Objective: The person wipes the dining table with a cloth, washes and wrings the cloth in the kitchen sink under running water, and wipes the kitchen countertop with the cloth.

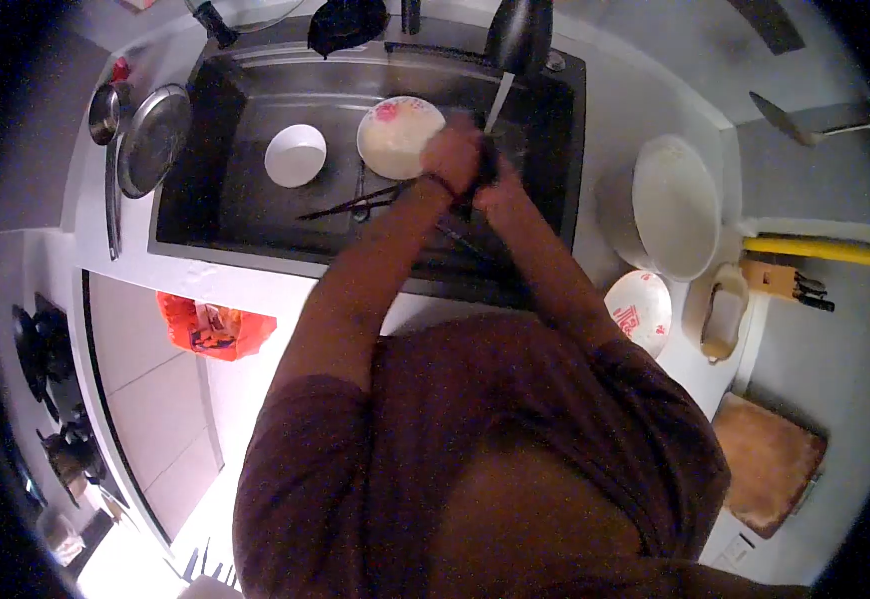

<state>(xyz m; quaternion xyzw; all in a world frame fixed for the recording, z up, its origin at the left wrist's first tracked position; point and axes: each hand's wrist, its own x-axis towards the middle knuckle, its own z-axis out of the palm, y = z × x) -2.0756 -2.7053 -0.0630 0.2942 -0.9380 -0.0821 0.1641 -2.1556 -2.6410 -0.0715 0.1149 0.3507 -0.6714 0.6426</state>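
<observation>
Head view: a kitchen with a white countertop (120,225) carries a dark sink (195,225) set in its far part. A faucet (518,40) stands at the sink's far edge, toward the far right corner; a stream of water (499,104) runs down from it.

The left hand (452,158) and right hand (496,190) meet below the stream, in the right half of the sink. A dark item (486,168) shows between them; motion blur hides its shape. The left hand is bent around toward it and overlaps the right rim of a floral plate (392,143) in this view. Finger opening and grip of either hand cannot be determined.

A white bowl (295,156) sits left of the plate, toward the sink's left edge. Dark chopsticks (333,210) and a spoon (360,213) lie nearer the sink's near edge. Beyond the left edge, a round lid (155,141) rests on the countertop. Beyond the right edge stand a large white basin (675,208) and, nearer the person, a red-marked plate (639,307).
</observation>
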